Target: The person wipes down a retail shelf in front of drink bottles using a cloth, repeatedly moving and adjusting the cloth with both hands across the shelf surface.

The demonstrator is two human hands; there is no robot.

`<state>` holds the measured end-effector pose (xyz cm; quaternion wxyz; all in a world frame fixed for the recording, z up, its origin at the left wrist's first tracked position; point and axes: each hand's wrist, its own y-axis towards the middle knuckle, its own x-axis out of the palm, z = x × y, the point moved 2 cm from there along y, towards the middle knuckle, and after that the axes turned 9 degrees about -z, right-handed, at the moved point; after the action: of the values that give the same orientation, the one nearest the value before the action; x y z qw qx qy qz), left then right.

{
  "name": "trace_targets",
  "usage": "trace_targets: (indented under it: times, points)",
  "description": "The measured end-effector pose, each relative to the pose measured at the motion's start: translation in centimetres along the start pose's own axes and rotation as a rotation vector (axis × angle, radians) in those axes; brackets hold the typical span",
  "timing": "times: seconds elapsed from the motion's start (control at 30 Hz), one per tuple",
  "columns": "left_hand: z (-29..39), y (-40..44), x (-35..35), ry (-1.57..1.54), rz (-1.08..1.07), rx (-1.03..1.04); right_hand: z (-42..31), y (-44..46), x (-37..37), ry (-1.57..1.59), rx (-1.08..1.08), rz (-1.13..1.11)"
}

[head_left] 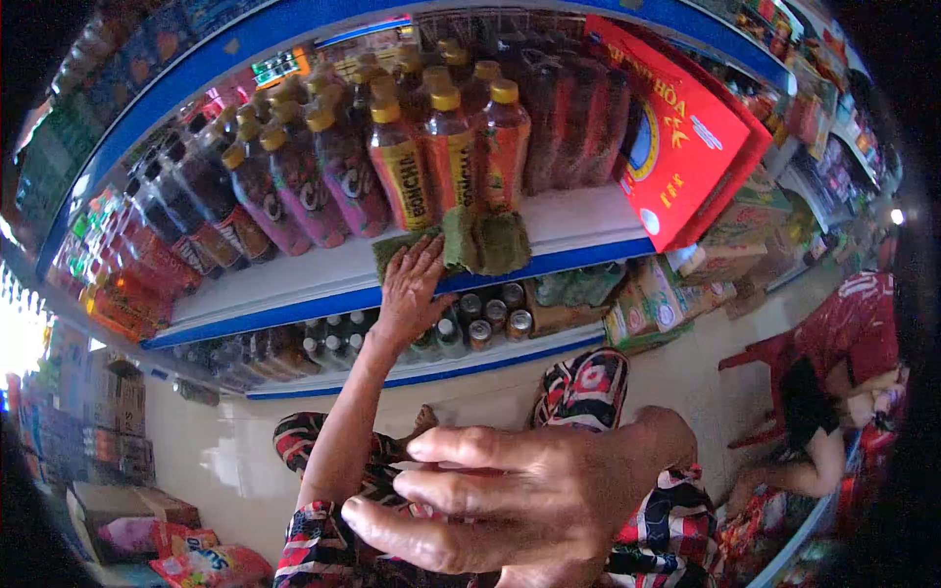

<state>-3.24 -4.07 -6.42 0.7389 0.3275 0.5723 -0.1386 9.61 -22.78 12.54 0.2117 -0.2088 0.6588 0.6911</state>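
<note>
My left hand (412, 289) presses on a green cloth (500, 242) at the front edge of a white shelf (338, 260), with its fingers spread over the cloth's left end. Right behind the cloth stand yellow-capped bottles (451, 162) with yellow and red labels. Purple-labelled bottles (353, 186) stand to their left. Close to the camera, my right hand (500, 490) hangs in the air over my lap, its fingers apart and slightly bent, with nothing seen in it.
A red box (676, 147) leans at the shelf's right end. Cans (480, 333) and bottles fill the lower shelf. At the right, a person in a dark red top (853, 323) is near a red chair (760, 363). An open carton (127, 510) and red packets (211, 563) lie at the lower left.
</note>
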Motion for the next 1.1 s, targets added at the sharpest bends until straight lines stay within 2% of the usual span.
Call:
trace_targets:
  times: [0.1, 0.2, 0.3, 0.33, 0.43, 0.53, 0.6, 0.77, 1.1]
  points:
    - [-0.3, -0.3, -0.2, 0.010, -0.018, -0.017, 0.0, -0.4, 1.5, -0.055, -0.036, 0.248]
    - [-0.1, -0.1, 0.0, 0.007, -0.013, -0.006, -0.6, -0.4, 2.2, 0.059, 0.018, 0.304]
    - [0.1, -0.1, -0.3, -0.003, -0.003, -0.002, -0.4, -0.4, 2.8, 0.047, -0.037, 0.304]
    - [-0.1, 0.0, -0.2, 0.010, -0.002, 0.008, 0.1, -0.6, 2.6, 0.058, -0.091, 0.239]
    - [0.0, 0.0, -0.4, -0.016, -0.031, -0.015, 1.2, -1.0, -0.4, 0.609, -0.120, 0.144]
    - [-0.2, -0.2, -0.3, 0.015, -0.032, -0.022, 1.8, -0.9, 2.0, 1.044, -0.387, 0.542]
    - [-0.1, -0.2, -0.1, 0.005, -0.052, -0.065, 1.7, -0.2, 3.2, 1.139, -0.521, 0.657]
    - [-0.7, -0.2, 0.8, 0.033, -0.055, -0.040, 0.8, -0.4, 4.0, 1.412, -0.444, 0.542]
    - [-0.1, -0.1, -0.1, 0.001, -0.045, -0.046, -0.1, -0.6, 4.9, 1.475, -0.376, 0.475]
